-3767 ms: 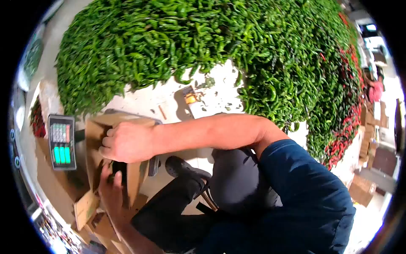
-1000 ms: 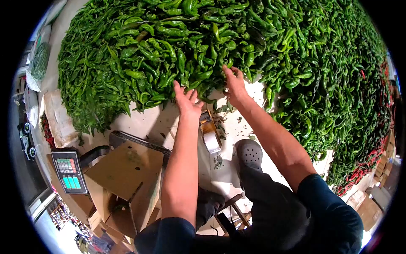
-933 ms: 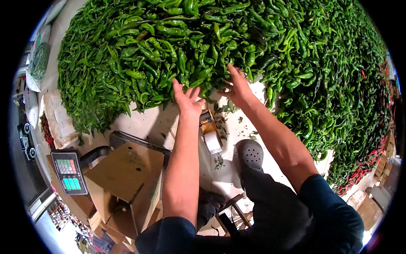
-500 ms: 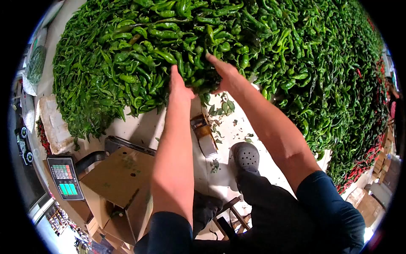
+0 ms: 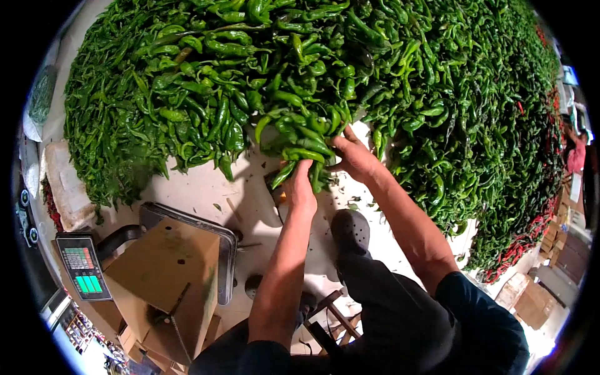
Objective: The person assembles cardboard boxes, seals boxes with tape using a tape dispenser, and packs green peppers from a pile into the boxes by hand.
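A bunch of green chili peppers [image 5: 303,140] is gathered between my two hands at the near edge of a large pepper heap [image 5: 206,94]. My left hand [image 5: 299,190] grips the bunch from below, its fingertips partly hidden by the peppers. On the other side my right hand [image 5: 357,156] presses against the bunch, with the thumb and fingers curled toward it. Some peppers hang down between the two hands. Behind the bunch, other peppers of the heap lie close by.
At the left a cardboard box [image 5: 165,262] stands on a platform scale [image 5: 228,244] with a lit display [image 5: 84,265]. A white foam box [image 5: 69,187] lies beside the heap. My grey clog [image 5: 351,231] rests on the pale floor. Red peppers [image 5: 522,250] edge the heap at right.
Both hands have come back toward me from the heap, bringing a bunch of green chili peppers. A pale gap of floor now shows where these peppers lay. My view has shifted slightly.
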`<act>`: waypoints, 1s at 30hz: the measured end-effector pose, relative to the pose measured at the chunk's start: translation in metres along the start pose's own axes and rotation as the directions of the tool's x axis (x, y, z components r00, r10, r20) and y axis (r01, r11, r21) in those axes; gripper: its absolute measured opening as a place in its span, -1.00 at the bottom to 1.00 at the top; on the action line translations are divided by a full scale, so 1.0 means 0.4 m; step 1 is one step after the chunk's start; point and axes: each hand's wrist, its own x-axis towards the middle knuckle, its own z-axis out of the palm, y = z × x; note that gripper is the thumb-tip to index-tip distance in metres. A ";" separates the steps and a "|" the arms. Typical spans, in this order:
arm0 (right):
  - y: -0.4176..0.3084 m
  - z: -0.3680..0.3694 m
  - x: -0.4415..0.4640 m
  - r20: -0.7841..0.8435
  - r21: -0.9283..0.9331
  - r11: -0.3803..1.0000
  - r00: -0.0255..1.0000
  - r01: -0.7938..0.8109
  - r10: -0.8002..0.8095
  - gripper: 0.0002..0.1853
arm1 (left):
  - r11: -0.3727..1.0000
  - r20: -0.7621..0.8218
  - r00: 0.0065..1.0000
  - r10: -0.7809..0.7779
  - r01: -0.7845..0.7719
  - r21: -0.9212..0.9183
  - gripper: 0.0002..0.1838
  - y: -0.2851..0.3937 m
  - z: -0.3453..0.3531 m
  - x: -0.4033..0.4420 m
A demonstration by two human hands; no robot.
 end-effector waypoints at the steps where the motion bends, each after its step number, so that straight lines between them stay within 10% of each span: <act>1: -0.014 0.006 -0.002 0.029 0.028 0.999 0.999 -0.018 0.017 -0.20 | 0.993 -0.029 1.000 0.005 -0.009 -0.121 -0.53 -0.002 0.006 0.006; 8: -0.067 0.041 0.086 -0.109 -0.031 0.984 0.979 -0.177 0.173 0.02 | 0.808 0.227 0.887 -0.402 0.460 -0.368 -0.36 0.152 -0.047 0.095; 10: -0.146 0.091 0.060 -0.068 -0.047 0.963 0.963 -0.264 0.261 -0.01 | 0.843 0.167 0.860 -0.482 0.507 -0.179 -0.21 0.171 -0.044 0.167; 20: -0.068 0.110 0.080 -0.266 -0.214 0.968 0.961 -0.132 0.072 -0.42 | 0.978 0.112 0.978 -0.174 0.159 0.133 -0.43 0.103 0.010 0.142; 30: -0.042 0.109 -0.108 0.028 -0.299 0.863 0.908 0.407 -0.418 -0.45 | 0.985 0.294 0.940 0.171 -0.164 -0.050 -0.38 0.083 -0.008 -0.078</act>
